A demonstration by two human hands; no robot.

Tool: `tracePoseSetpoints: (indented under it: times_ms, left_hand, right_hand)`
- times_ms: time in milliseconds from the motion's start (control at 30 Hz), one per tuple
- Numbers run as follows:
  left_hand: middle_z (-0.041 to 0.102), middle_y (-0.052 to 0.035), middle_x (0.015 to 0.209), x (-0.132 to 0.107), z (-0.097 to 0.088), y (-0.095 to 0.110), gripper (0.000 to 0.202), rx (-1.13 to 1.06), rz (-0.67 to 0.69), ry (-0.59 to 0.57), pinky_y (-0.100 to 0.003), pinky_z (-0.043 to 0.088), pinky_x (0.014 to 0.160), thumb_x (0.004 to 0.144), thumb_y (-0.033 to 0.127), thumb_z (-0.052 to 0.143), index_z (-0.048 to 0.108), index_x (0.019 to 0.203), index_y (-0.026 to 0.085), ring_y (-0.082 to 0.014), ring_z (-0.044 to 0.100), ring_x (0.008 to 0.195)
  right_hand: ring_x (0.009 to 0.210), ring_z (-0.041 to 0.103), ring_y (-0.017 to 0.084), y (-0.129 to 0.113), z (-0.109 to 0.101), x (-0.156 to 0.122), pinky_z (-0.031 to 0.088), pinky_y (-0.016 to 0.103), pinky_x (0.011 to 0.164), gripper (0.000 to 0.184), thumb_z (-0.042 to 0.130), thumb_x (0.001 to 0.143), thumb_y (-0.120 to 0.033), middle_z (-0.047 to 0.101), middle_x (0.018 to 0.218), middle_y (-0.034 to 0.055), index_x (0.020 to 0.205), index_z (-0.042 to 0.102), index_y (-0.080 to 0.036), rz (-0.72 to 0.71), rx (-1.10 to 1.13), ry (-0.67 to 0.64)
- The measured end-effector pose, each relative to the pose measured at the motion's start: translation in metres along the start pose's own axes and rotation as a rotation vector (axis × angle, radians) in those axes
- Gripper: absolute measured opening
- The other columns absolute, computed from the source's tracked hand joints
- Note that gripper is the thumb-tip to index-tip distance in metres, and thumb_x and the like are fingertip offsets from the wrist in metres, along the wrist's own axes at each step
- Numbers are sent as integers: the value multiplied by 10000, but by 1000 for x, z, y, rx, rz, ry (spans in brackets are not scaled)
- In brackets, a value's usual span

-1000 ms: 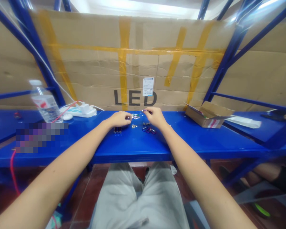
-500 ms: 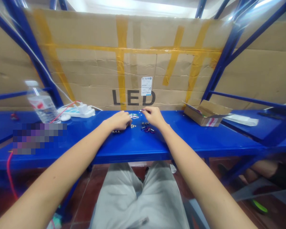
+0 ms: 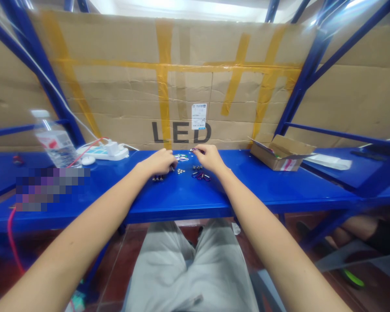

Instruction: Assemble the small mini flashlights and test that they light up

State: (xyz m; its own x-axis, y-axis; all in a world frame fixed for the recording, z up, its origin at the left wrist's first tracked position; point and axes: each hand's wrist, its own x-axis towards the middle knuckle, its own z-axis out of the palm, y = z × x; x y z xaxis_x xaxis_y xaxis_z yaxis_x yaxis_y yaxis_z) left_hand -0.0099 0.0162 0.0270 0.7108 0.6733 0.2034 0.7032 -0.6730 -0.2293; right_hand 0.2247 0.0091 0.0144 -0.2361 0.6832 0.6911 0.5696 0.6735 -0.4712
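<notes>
Both my arms reach out over a blue metal bench. My left hand is curled, knuckles up, over small metal parts, and what its fingers hold is hidden. My right hand pinches a small purple-tinted clip at its fingertips. Between the hands lies a pile of small silver rings and a cluster of shiny clips. Small dark cylinders lie just in front of my left hand. Several blue and purple carabiner-like clips lie below my right hand.
A taped cardboard sheet marked LED backs the bench. A water bottle, a white power strip with a red cable and a round white object stand at the left. An open cardboard box sits at the right. Another person's limbs show at lower right.
My left hand has slid slightly left and nearer, uncovering more of the silver rings. My right hand keeps its pinch in the same spot. The view has drifted a little.
</notes>
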Motion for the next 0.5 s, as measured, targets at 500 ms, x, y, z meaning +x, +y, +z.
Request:
tracePoseSetpoints:
  times_ms: [500]
  left_hand:
    - [689,-83,901,-3,-4,-9,256,-36,-71,-93,-333,411,760,764,157,605,794,889,276,-242,598,847]
  right_hand:
    - [772,656,193,2,0,0,432,286,729,214,591,914,-207,771,823,61,820,777,-156,-17,-15,6]
